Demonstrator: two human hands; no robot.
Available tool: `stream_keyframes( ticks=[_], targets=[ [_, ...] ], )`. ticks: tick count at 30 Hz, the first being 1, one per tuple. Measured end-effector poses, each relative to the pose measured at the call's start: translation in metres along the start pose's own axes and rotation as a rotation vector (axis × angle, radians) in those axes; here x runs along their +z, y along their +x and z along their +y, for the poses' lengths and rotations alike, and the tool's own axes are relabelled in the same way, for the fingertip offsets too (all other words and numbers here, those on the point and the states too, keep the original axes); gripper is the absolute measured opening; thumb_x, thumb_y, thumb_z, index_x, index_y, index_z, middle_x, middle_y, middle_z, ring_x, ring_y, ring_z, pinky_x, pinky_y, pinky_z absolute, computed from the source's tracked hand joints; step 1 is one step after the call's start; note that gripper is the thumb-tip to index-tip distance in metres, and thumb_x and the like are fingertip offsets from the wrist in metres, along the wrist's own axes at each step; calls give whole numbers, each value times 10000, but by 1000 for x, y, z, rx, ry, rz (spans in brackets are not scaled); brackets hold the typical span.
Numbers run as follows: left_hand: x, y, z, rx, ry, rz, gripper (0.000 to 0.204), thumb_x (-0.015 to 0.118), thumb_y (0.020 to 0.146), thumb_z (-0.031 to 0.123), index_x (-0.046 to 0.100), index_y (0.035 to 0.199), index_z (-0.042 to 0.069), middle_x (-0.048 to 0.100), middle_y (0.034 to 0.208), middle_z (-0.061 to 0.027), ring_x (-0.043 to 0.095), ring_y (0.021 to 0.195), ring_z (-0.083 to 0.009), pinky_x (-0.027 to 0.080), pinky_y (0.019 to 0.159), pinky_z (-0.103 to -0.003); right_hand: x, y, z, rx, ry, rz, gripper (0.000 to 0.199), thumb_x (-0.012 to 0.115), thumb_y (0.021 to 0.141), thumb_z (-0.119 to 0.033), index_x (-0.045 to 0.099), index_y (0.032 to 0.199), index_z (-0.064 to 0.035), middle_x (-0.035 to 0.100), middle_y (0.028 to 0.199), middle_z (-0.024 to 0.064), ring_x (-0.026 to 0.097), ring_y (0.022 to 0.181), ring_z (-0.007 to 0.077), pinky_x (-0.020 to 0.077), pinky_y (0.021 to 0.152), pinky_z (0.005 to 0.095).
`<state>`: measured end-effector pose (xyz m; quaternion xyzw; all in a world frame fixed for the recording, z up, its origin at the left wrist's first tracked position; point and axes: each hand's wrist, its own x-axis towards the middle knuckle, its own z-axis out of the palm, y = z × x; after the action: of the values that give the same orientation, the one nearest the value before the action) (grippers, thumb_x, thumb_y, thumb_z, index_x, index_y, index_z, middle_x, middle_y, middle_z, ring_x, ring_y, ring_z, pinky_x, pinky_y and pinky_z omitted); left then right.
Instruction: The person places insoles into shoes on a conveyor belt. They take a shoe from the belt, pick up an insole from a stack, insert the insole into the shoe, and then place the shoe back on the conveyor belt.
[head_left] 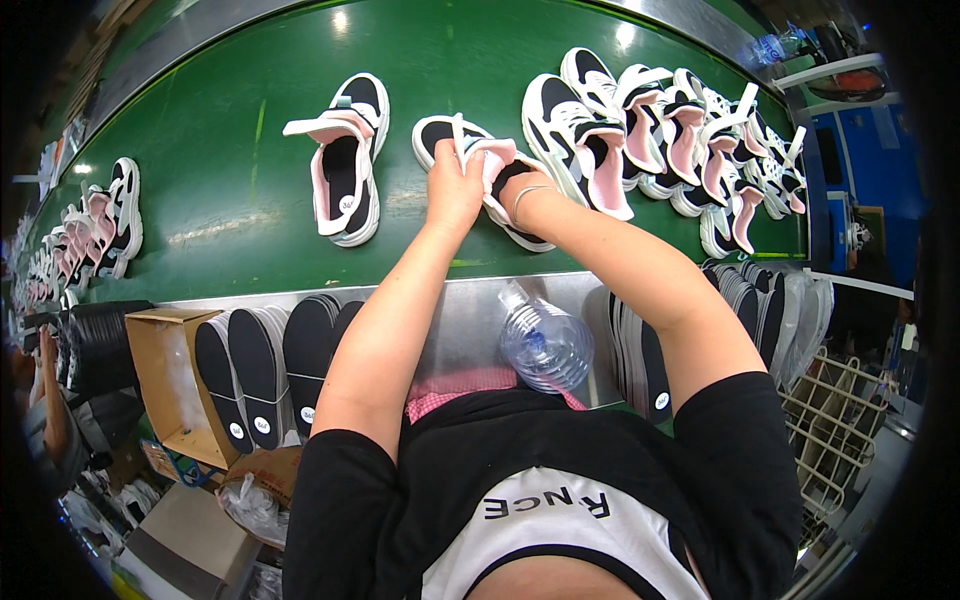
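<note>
A white and black sneaker with pink lining (440,132) lies tilted on the green work surface in front of me. My left hand (455,185) is closed on its upper near the tongue and strap. My right hand (522,192), a bracelet at its wrist, reaches into the shoe's opening, so its fingers are hidden; whether they hold an insole cannot be made out. To the left stands a matching sneaker (368,215) with a dark insole in it and its tongue folded out. Just right of my hands, another sneaker (545,110) heads a cluster of several like it.
More sneakers (125,215) line the far left. Below the work surface's near edge are stacks of dark insoles (255,365), an open cardboard box (170,375) and a large clear plastic bottle (548,345). Further insole stacks (640,350) and a wire rack (830,430) are at right.
</note>
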<state>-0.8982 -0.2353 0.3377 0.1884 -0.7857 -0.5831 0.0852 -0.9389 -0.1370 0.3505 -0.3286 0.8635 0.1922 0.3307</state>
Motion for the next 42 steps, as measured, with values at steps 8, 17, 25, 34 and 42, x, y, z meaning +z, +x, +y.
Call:
stream_keyframes(
  ticks=[8,17,25,34,42],
  targets=[
    [5,6,-6,49,-24,29,292,528,792,198,425,951,-24,567,844,-219,561,805,-348,432,697,-384,-7,-15,16,-175,-132,-39,248,515,699,-153,633,895,-58,609,942,114,541,968,216,351,871,315],
    [9,12,-10,33,-72,21,301,532,791,201,435,968,-23,567,874,-206,563,833,-305,431,720,-362,13,-29,26,-166,83,-194,267,512,671,-200,608,865,-45,618,839,120,578,853,266,304,859,437],
    [12,5,-19,-18,-260,24,276,514,805,179,432,971,-25,561,887,-167,554,836,-250,425,731,-335,26,-43,25,-224,189,28,262,490,667,-145,552,892,-27,610,808,158,579,831,287,307,864,454],
    [-52,47,19,349,209,-66,244,504,805,183,476,1013,60,604,826,-145,584,776,-304,440,658,-339,10,-107,32,-499,394,736,125,562,710,-176,569,803,-92,563,708,43,549,763,219,403,718,371],
    [-35,0,28,812,783,227,417,634,668,210,471,1025,68,445,1038,-109,416,1001,-260,334,805,-407,77,-49,13,-378,200,74,393,678,608,-355,564,867,-83,566,886,89,543,854,272,437,692,357]
  ],
)
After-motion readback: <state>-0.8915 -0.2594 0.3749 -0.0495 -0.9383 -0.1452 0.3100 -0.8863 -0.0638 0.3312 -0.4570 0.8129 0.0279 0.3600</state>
